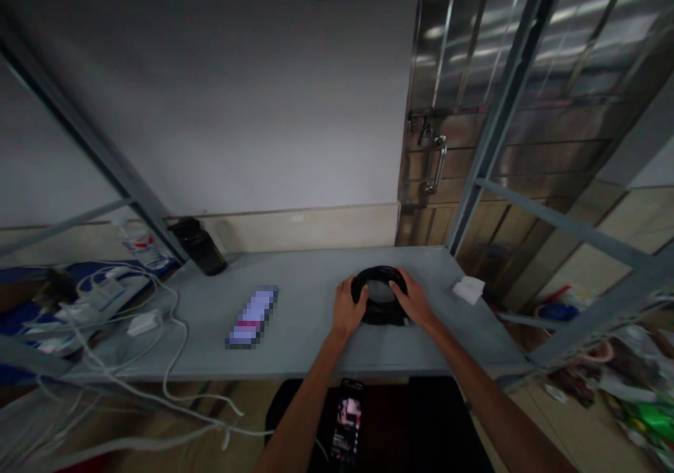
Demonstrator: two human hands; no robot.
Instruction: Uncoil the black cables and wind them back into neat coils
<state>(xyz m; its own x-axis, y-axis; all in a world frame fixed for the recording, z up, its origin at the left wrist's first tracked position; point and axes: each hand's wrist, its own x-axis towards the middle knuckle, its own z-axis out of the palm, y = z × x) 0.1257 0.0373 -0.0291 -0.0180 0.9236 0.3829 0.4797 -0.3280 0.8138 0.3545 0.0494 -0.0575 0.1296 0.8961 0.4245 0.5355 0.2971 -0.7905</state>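
A coiled black cable lies in a ring on the grey table, near its front edge. My left hand grips the coil's left side, thumb on top and fingers curled round the outside. On the opposite side my right hand holds the coil in the same way. A metallic cable end shows by the right hand at the lower right of the ring. Bare tabletop is visible through the middle of the coil.
A lit phone lies left of the coil; another phone rests on my lap. A black bottle-like container stands at the back left. White cables trail over the left edge. Crumpled white paper is at right, beside the metal frame.
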